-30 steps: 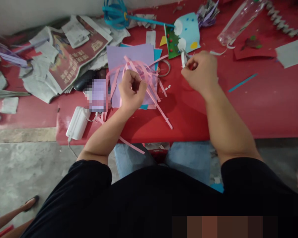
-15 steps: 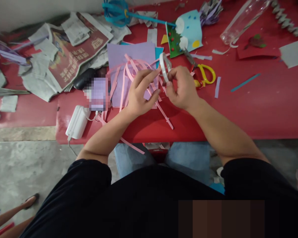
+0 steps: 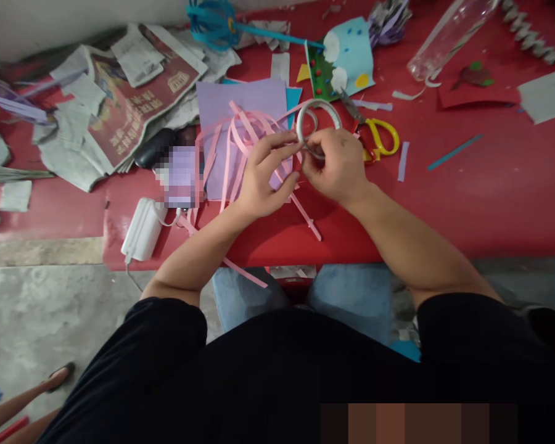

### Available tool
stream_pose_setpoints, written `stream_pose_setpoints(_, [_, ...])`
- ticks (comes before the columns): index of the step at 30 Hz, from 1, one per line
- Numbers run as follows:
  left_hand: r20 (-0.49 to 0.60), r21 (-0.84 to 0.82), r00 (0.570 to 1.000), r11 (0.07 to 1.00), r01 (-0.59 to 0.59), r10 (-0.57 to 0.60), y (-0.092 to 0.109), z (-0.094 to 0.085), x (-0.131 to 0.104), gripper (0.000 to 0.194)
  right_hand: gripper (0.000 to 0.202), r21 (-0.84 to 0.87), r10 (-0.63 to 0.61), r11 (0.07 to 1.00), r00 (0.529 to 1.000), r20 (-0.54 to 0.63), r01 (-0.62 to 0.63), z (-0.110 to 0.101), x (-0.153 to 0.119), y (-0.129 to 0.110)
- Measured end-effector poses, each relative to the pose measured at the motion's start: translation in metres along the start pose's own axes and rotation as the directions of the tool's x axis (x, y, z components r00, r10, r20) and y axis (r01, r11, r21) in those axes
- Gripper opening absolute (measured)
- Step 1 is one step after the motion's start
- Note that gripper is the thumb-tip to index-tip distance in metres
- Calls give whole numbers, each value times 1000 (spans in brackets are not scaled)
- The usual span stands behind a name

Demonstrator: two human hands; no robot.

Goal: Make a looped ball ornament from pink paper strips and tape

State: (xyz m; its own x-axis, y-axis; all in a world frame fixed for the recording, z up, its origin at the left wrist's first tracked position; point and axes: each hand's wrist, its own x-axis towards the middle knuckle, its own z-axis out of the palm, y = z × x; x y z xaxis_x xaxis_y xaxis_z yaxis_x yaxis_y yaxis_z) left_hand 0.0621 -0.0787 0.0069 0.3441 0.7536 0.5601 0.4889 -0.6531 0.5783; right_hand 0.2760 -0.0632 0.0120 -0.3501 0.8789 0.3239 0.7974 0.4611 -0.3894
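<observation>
My right hand point(image 3: 335, 163) grips a white ring-shaped roll point(image 3: 300, 126), which looks like tape, by its lower edge. The ring now shows its round opening. Just to its left, my left hand point(image 3: 268, 172) has its fingers and thumb apart, fingertips close to the roll's lower left edge. Whether they touch it, I cannot tell. Behind and under the left hand, a loose bundle of pink paper strips point(image 3: 230, 148) lies over a purple sheet point(image 3: 213, 102). One pink strip hangs over the table's front edge.
Yellow-handled scissors point(image 3: 385, 137) lie right of the roll, beside a decorated card point(image 3: 351, 55). Newspapers point(image 3: 134, 111), a dark mouse-like object point(image 3: 155, 148) and a white power bank point(image 3: 142, 228) are on the left. A clear bottle point(image 3: 448, 40) lies at the back right. A person's leg shows lower left.
The white roll has turned from nearly edge-on to showing its open face. My right hand has rotated slightly with it, its fingers lower on the ring. My left hand has barely moved.
</observation>
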Motion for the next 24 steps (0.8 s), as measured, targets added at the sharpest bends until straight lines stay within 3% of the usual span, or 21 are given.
stream_pose_setpoints(6, [-56, -64, 998, 997, -47, 43, 0, 1, -3, 36, 49, 45, 100, 993, 987, 124, -106, -11, 0, -8])
stream_pose_setpoints(16, [-132, -35, 987, 996, 82, -86, -2, 1, 0, 43, 52, 13, -49, 999, 996, 77, 48, 3, 1, 0])
stream_pose_setpoints(20, [-106, 38, 992, 997, 71, -67, -12, 5, -2, 17, 51, -5, -87, 996, 993, 84, 88, 4, 0, -3])
stream_pose_setpoints(24, [-111, 117, 992, 990, 80, -67, -17, 8, -5, 8, 51, -27, -83, 996, 991, 104, 86, 7, 1, -5])
